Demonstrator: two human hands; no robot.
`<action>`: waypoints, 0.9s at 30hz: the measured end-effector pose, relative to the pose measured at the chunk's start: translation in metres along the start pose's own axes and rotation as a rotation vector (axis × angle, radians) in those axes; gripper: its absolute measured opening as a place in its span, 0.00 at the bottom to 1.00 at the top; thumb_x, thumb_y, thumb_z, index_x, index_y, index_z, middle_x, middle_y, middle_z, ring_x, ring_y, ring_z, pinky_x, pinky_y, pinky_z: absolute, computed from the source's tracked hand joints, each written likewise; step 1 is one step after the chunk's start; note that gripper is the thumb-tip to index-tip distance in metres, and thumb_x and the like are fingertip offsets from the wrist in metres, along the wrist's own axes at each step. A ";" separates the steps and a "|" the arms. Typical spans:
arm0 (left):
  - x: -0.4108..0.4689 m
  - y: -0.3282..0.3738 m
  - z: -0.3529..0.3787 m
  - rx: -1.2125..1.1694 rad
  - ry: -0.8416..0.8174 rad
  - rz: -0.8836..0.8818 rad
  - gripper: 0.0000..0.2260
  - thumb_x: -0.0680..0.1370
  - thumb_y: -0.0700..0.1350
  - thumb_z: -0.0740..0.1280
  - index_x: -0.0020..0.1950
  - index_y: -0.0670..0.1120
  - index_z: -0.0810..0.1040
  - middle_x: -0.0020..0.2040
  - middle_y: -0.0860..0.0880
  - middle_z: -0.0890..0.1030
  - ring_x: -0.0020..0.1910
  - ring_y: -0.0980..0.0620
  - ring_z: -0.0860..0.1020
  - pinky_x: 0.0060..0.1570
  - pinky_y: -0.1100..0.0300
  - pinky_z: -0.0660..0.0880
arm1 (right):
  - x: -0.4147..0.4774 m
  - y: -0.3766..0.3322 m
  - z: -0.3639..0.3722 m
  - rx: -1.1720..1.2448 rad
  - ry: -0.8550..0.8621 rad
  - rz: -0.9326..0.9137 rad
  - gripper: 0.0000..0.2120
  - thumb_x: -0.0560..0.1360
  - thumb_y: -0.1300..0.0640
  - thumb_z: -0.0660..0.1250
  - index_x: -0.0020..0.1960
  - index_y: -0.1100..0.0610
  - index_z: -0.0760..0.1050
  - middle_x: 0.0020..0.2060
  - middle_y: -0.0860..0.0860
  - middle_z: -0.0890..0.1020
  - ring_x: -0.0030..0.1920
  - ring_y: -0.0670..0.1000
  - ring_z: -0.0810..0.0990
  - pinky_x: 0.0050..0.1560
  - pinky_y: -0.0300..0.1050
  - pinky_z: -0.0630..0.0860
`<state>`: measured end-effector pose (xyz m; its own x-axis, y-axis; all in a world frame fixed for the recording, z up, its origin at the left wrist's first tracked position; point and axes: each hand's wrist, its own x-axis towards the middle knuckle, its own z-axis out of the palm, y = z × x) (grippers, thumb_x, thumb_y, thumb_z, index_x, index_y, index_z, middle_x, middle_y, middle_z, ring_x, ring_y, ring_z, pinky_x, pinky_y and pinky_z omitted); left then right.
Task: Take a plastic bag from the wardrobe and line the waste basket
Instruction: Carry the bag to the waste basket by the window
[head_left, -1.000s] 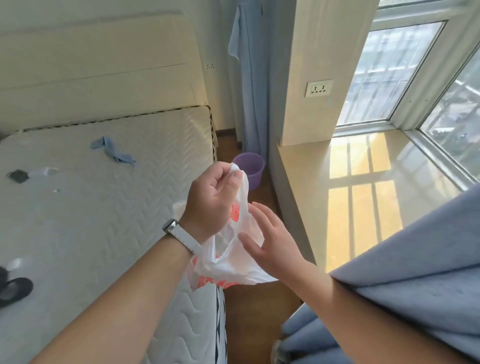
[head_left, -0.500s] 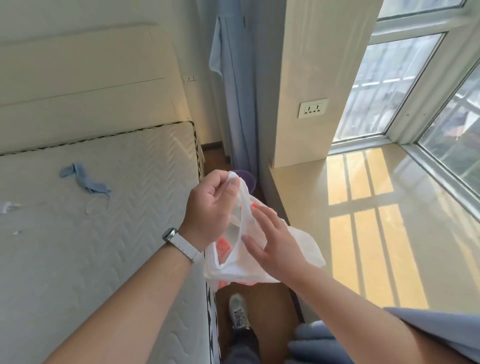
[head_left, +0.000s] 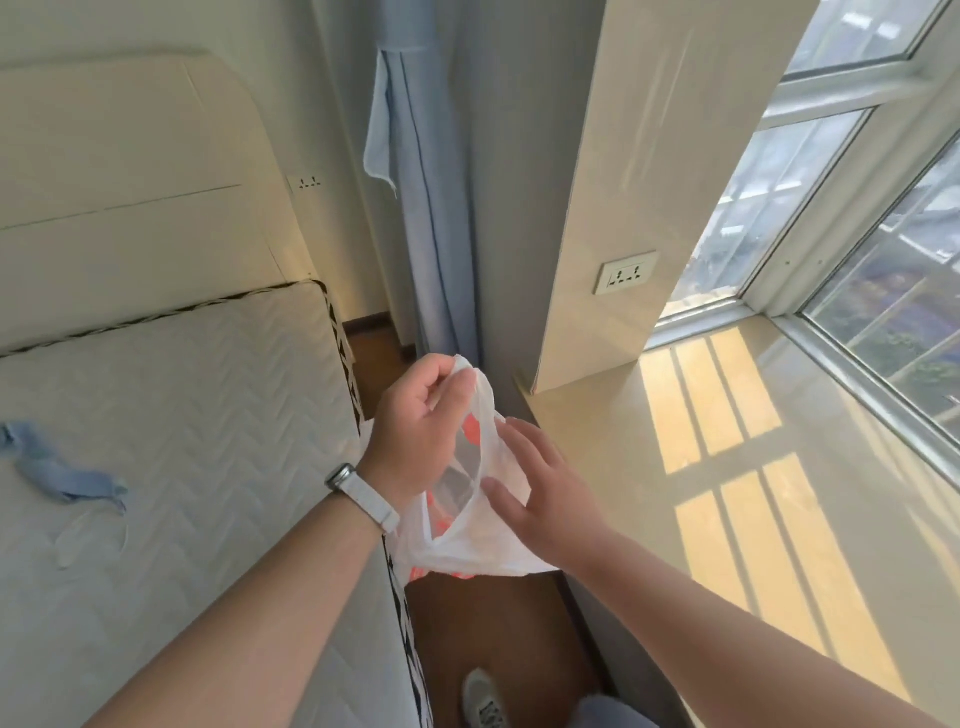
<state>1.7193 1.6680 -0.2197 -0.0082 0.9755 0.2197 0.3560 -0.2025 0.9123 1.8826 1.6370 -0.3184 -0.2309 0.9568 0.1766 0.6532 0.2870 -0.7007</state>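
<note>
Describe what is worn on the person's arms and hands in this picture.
Both forearms are bare, with no sleeves in view and no gloves. The left hand has a watch at its wrist: a white strap with a silver-coloured metal case on the edge. The right hand and its wrist carry nothing; no rings show on either hand.

Two hands (head_left: 415, 431), one plastic bag (head_left: 483, 540), one watch (head_left: 358, 488), two wall sockets (head_left: 626, 273), one mattress (head_left: 182, 415), one blue cloth (head_left: 57, 473), one shoe (head_left: 480, 699)

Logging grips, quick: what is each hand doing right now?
Left hand: closed, pinching the plastic bag at its top edge.
Right hand: open, fingers spread against the bag.
</note>
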 end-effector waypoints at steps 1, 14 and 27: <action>0.009 -0.002 -0.004 0.001 -0.011 0.000 0.09 0.81 0.44 0.63 0.40 0.49 0.74 0.32 0.57 0.74 0.32 0.59 0.73 0.34 0.70 0.69 | 0.010 -0.001 0.003 0.004 0.005 0.000 0.29 0.76 0.39 0.60 0.75 0.45 0.61 0.73 0.45 0.67 0.72 0.48 0.66 0.68 0.44 0.68; 0.122 -0.049 -0.028 0.080 0.034 -0.016 0.09 0.81 0.44 0.63 0.41 0.46 0.75 0.35 0.46 0.76 0.33 0.57 0.73 0.34 0.68 0.71 | 0.129 0.018 0.041 0.007 -0.056 -0.034 0.27 0.78 0.40 0.60 0.75 0.46 0.63 0.73 0.43 0.68 0.71 0.47 0.67 0.67 0.39 0.65; 0.242 -0.123 -0.004 0.134 0.052 -0.121 0.09 0.80 0.48 0.63 0.40 0.52 0.74 0.33 0.58 0.75 0.33 0.58 0.73 0.35 0.69 0.70 | 0.251 0.102 0.076 0.066 -0.173 -0.026 0.27 0.79 0.40 0.59 0.76 0.45 0.61 0.72 0.43 0.68 0.71 0.46 0.67 0.68 0.49 0.71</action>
<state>1.6693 1.9284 -0.2774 -0.1054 0.9857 0.1317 0.4704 -0.0673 0.8799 1.8362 1.9032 -0.3981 -0.3718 0.9250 0.0779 0.5976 0.3028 -0.7424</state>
